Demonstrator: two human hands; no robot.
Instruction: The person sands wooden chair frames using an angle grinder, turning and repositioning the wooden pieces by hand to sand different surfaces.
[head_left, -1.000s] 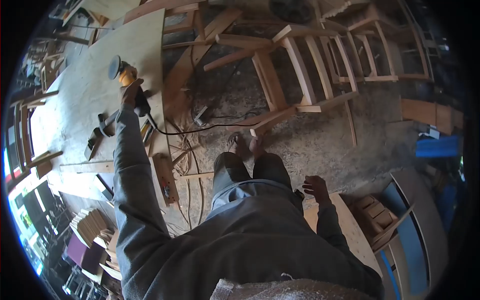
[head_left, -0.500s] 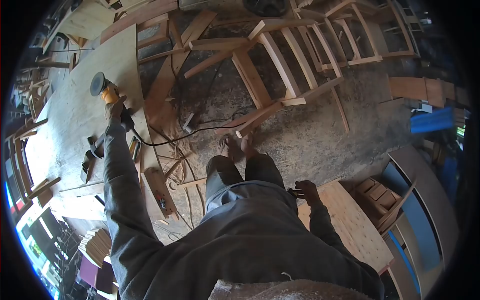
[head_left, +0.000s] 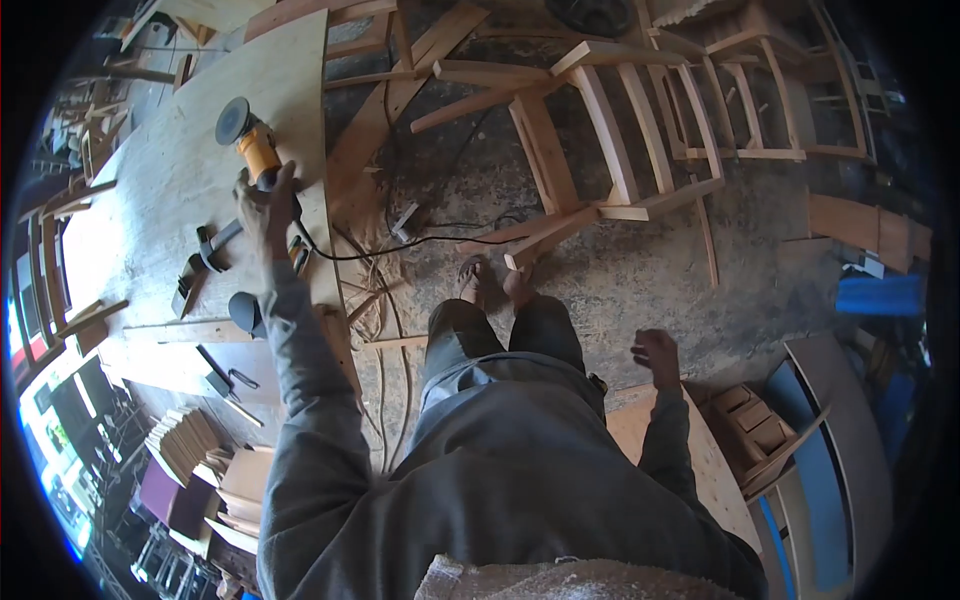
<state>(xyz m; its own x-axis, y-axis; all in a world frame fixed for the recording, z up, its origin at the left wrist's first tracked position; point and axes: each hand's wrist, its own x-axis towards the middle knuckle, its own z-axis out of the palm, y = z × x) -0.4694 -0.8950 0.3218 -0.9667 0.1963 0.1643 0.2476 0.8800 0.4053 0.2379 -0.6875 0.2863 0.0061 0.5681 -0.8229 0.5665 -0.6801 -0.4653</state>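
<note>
An angle grinder with a yellow body and a round grey disc lies over the pale plywood sheet. My left hand has its fingers around the grinder's dark rear end, and a black cord runs off from there across the floor. Close to this hand are a hammer, a dark block-shaped tool and a tool with yellow on it. My right hand hangs in the air right of my hip, fingers loosely bent, holding nothing that I can see. A small dark object sits at my waist.
Wooden chair frames lie on the concrete floor ahead. A light wooden board is at my right, beside brown wooden pieces and leaning panels. A dark rounded object is on the bench at left.
My right hand has come away from my waist, outward and up. The grinder appears farther right and its yellow body shows more, with my left hand nearer its rear end. The view has shifted.
</note>
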